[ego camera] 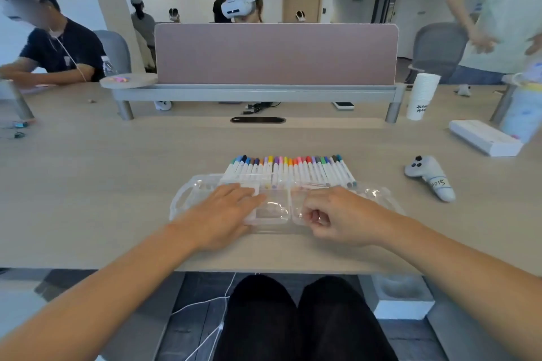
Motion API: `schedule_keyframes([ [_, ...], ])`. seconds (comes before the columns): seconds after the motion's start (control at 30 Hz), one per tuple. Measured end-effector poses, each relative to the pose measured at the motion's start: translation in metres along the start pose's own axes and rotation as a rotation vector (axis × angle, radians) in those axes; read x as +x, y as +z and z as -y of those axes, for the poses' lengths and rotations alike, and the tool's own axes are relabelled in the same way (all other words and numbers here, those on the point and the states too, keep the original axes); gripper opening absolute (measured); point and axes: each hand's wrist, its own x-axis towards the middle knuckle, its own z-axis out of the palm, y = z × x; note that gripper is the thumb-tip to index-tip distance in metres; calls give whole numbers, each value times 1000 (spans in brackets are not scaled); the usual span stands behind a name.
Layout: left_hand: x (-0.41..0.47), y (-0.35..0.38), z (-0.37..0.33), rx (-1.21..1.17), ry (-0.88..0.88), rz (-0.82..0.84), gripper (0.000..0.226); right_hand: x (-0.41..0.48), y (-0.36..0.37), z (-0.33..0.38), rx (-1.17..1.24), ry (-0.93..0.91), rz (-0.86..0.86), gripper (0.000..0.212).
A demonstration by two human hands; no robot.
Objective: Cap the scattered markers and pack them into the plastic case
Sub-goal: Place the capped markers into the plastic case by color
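- l hand (223,211) flat on clear case (377,195), fingers straight, together
- r hand (337,217) fingers curled at case middle; can't tell if pinching anything
- capped markers (289,170) in row, far side

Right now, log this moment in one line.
markers: capped, row at far edge of case | left hand: flat on case | right hand: curled on case, grip unclear
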Motion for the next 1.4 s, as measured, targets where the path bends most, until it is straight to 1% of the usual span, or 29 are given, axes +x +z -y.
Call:
schedule_keyframes([
  [0.1,-13,9,-3,8,1,55,89,-7,7,6,7,-3,30,7],
  [0.13,-17,11,-3,-9,-7,73,93,-9,10,7,25,5,39,7],
  [0.2,-20,13,0,-97,-39,87,85,-14,14,4,102,47,23,8],
  [0.23,-22,14,2,-165,-63,95,84,-16,15,1,155,77,-13,10],
  [0.3,-23,12,3,-290,-121,139,98,-19,17,-6,229,143,-141,17],
  [0.33,-24,9,2,-314,-148,177,104,-20,19,-11,214,174,-212,18],
  [0.37,-24,7,0,-313,-166,215,106,-20,20,-14,171,201,-264,19],
  [0.4,-22,6,-2,-294,-177,235,104,-20,22,-18,113,231,-289,20],
  [0.43,-21,5,-5,-270,-186,223,98,-21,25,-22,48,264,-277,25],
  [0.5,-17,6,-6,-216,-192,146,90,-22,31,-33,-56,346,-184,46],
  [0.53,-14,9,-4,-187,-192,119,90,-21,33,-39,-72,388,-143,56],
  [0.57,-11,12,-2,-165,-191,102,92,-20,34,-45,-65,430,-109,62],
  [0.6,-8,14,1,-155,-191,93,95,-18,36,-50,-51,462,-84,63],
  [0.73,8,20,11,-154,-194,71,96,-6,36,-67,-72,505,-26,52],
  [0.8,18,21,17,-143,-200,61,96,1,35,-75,-77,510,-14,56],
  [0.9,35,22,25,-144,-205,65,95,14,32,-90,-69,522,-4,73],
  [0.97,44,22,29,-150,-209,66,94,21,31,-99,-77,518,-9,79],
  [1.13,66,27,42,-172,-220,36,105,38,28,-115,-99,516,1,82],
  [1.4,88,29,55,-173,-219,31,107,53,26,-133,-115,518,21,76],
])
